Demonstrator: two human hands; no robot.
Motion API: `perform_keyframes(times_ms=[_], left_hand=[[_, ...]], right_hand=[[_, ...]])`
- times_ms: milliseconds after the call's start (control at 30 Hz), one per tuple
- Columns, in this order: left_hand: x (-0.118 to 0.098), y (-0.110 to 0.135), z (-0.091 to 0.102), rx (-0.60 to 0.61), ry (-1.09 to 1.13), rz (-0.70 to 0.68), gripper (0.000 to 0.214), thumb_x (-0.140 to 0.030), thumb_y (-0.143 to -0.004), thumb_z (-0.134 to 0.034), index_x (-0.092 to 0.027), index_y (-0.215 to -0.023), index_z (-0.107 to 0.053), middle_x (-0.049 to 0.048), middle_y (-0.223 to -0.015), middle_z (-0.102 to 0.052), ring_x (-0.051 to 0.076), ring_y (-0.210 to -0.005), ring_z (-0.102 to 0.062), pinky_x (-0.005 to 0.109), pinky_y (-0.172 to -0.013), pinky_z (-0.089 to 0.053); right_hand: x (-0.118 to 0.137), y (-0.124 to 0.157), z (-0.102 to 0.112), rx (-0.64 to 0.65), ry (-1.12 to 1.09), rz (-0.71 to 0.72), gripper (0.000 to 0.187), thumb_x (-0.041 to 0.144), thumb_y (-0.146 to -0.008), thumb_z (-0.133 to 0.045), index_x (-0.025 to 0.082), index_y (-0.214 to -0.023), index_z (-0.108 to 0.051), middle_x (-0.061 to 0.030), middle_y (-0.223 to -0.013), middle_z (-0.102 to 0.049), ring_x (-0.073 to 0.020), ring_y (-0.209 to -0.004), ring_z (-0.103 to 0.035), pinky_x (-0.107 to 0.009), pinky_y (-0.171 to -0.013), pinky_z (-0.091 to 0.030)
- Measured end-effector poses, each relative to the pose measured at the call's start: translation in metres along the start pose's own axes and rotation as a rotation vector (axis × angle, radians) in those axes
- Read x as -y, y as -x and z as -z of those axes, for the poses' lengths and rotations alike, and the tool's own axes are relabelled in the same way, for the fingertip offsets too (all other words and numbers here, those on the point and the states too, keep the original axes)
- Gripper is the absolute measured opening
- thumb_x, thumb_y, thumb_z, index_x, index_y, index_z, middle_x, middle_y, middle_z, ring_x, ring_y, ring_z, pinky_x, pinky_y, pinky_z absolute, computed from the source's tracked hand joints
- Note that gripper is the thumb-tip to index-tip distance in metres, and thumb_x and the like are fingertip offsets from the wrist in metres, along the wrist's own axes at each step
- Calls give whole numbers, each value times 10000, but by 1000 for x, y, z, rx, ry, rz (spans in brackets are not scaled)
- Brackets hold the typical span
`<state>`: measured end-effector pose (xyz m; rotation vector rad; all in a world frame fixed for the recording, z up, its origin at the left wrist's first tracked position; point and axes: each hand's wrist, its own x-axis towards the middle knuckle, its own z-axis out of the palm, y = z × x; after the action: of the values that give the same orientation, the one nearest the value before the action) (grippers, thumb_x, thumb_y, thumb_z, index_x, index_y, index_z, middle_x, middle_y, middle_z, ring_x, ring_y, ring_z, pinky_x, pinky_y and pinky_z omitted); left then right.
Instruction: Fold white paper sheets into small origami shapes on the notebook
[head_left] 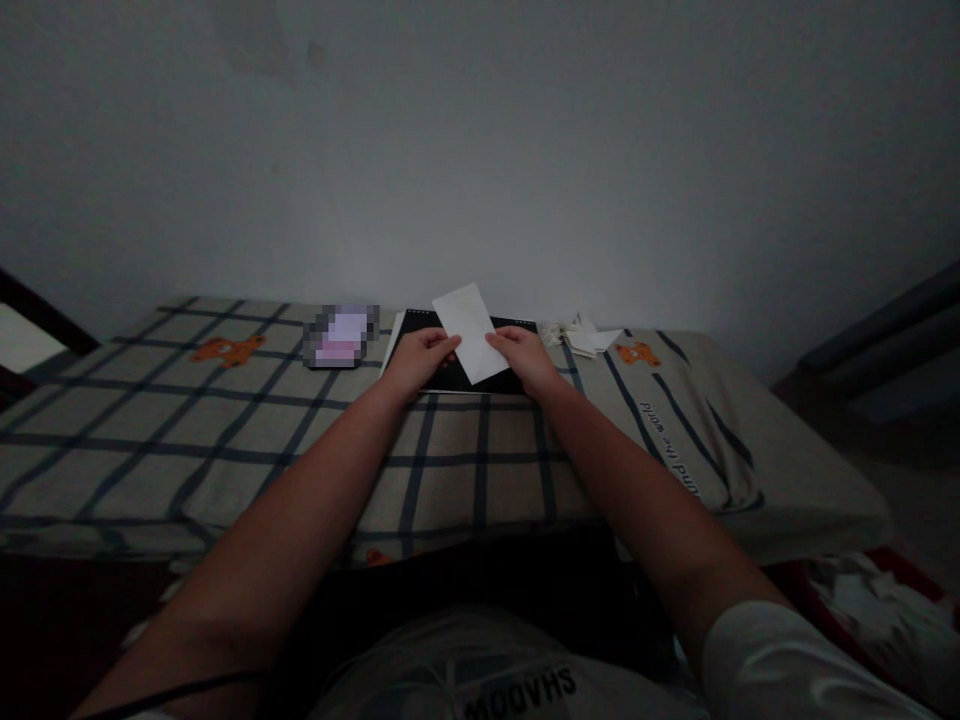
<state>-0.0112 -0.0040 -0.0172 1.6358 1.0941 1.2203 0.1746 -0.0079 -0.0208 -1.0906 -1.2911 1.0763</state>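
Observation:
A white sheet of paper point(472, 333), looking smooth and roughly rectangular, is held up at a tilt between my two hands. My left hand point(420, 358) pinches its left edge, thumb on top. On the opposite edge, my right hand point(525, 355) grips it in the same way, thumb on the near face. Beneath the paper and both hands lies a black spiral-bound pad point(416, 322), with white pages showing along its left side. The fingers behind the paper are partly hidden.
A checked cloth point(480, 470) with orange bear prints covers the table against a grey wall. A pixelated phone-like object point(341, 338) lies to the left. Folded white paper pieces point(589, 338) sit right of the pad. A red container point(885, 600) with whitish scraps stands at lower right.

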Motion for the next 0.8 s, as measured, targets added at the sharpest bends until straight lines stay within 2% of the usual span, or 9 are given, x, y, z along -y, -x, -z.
perform_keyframes(times_ms=[100,200,267,433,567,800], left_hand=[[-1,0,1,-72,-22,-9,280,-421,-730,-626,-146,-677,-614,4,-603,-567,100,-538,-476,225,-533,-375],[-2,-1,2,-156,-1,-3,310,-454,-730,-618,-146,-701,-633,10,-610,-576,106,-548,-488,226,-531,-384],[-1,-2,2,-158,40,5,344,-487,-722,-617,-147,-757,-654,18,-637,-594,114,-571,-509,227,-534,-394],[3,-2,1,-42,30,34,366,-496,-685,-650,-146,-793,-667,33,-689,-629,110,-566,-511,233,-543,-402],[2,-1,2,-118,-20,53,331,-473,-703,-637,-145,-741,-660,18,-625,-601,106,-530,-486,232,-521,-379],[-5,0,4,-216,-119,44,324,-460,-745,-587,-145,-714,-657,13,-614,-591,112,-521,-475,235,-507,-371]], right_hand=[[-1,0,2,86,-10,-17,284,397,-708,-650,152,-851,-652,-43,-815,-666,-111,-648,-564,-229,-573,-430],[-1,0,3,199,34,-25,259,401,-719,-650,167,-828,-667,-34,-768,-662,-103,-597,-547,-221,-518,-407],[-1,0,3,198,46,-22,213,371,-722,-657,166,-781,-665,-29,-724,-655,-96,-561,-532,-224,-507,-402],[-3,-1,1,143,-41,-73,189,348,-755,-634,165,-797,-649,-34,-754,-667,-87,-553,-549,-218,-507,-419],[-4,-2,2,207,-95,-106,180,333,-756,-643,166,-824,-647,-29,-720,-661,-92,-585,-578,-216,-537,-442],[-3,1,3,272,-38,-114,156,297,-725,-680,149,-748,-633,-38,-699,-661,-95,-583,-586,-221,-551,-460]])
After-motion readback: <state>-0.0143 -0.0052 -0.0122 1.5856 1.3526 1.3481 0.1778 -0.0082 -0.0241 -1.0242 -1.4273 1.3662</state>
